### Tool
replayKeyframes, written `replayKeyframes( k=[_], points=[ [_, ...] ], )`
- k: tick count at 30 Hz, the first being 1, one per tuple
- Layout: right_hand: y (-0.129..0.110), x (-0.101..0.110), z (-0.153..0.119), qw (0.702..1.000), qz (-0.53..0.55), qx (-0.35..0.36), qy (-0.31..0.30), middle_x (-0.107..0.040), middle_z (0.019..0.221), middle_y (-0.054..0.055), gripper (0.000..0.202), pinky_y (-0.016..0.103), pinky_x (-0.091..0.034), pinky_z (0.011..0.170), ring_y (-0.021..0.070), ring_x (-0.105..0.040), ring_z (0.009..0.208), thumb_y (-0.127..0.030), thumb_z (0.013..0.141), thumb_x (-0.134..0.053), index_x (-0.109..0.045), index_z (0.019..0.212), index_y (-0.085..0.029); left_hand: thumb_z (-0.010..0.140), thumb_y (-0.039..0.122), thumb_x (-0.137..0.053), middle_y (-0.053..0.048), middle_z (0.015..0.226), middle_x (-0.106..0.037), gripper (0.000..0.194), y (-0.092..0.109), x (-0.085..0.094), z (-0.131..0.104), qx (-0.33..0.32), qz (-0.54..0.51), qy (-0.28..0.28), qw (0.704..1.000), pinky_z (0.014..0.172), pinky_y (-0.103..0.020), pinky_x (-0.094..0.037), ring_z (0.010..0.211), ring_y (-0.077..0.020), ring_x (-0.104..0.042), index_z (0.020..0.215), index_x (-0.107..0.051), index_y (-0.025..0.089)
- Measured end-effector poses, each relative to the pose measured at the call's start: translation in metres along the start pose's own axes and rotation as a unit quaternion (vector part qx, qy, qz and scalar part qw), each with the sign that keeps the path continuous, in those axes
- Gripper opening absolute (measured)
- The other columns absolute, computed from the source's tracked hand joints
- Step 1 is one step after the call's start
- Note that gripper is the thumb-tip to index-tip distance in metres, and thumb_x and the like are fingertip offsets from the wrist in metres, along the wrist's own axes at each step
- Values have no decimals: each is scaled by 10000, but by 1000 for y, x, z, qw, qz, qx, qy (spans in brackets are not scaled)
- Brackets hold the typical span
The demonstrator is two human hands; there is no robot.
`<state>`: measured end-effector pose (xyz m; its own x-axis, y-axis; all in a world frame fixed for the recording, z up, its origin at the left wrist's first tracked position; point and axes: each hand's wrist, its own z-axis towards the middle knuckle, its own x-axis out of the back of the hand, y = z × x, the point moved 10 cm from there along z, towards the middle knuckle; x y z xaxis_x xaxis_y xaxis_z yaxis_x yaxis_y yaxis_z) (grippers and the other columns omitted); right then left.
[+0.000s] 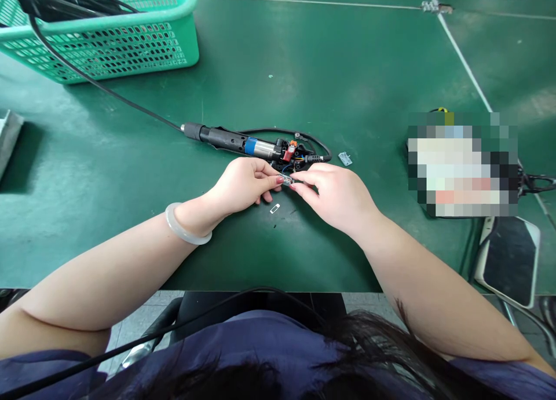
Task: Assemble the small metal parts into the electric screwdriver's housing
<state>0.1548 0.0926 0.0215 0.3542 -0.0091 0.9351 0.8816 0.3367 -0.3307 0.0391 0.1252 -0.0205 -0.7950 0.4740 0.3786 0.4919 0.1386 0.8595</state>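
Note:
My left hand (pixel 248 183) is closed, with thumb and fingers pinching a small grey part (pixel 286 180) that looks like a little switch body. My right hand (pixel 336 194) has thumb and index fingertips on the right end of that part. Just beyond the hands lies an electric screwdriver (pixel 230 140) with its housing opened. Its silver motor with a blue band (pixel 251 146), a red piece (pixel 289 151) and thin wires show inside. A small white frame-shaped piece (pixel 275 208) lies on the table below my fingers, and a small grey part (pixel 345 158) rests to the right.
A green plastic basket (pixel 191 38) holding black cables stands at the upper left. One cable runs from the screwdriver's tip towards it. On the right are a blurred-out object (pixel 463 165) and a phone (pixel 510 261) at the edge of the green table (pixel 347 70).

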Motion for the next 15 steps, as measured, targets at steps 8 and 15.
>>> replayKeyframes(
  k=[8,15],
  points=[
    [1,1,-1,1000,31,1,5,-643,811,34,219,273,-362,586,164,-566,718,-286,916,-529,-730,952,-209,821,231,-623,-31,631,-674,139,0,1,-1,0,0,3,1000,425,-165,-403,433,-46,-515,772,-674,111],
    [5,1,1,997,74,-7,15,-600,702,6,149,260,-358,561,129,-515,615,-276,857,-601,-731,877,-204,817,216,-622,-30,628,-675,125,1,1,-1,3,-6,0,1000,424,-163,-404,434,-47,-516,775,-676,112]
  ],
)
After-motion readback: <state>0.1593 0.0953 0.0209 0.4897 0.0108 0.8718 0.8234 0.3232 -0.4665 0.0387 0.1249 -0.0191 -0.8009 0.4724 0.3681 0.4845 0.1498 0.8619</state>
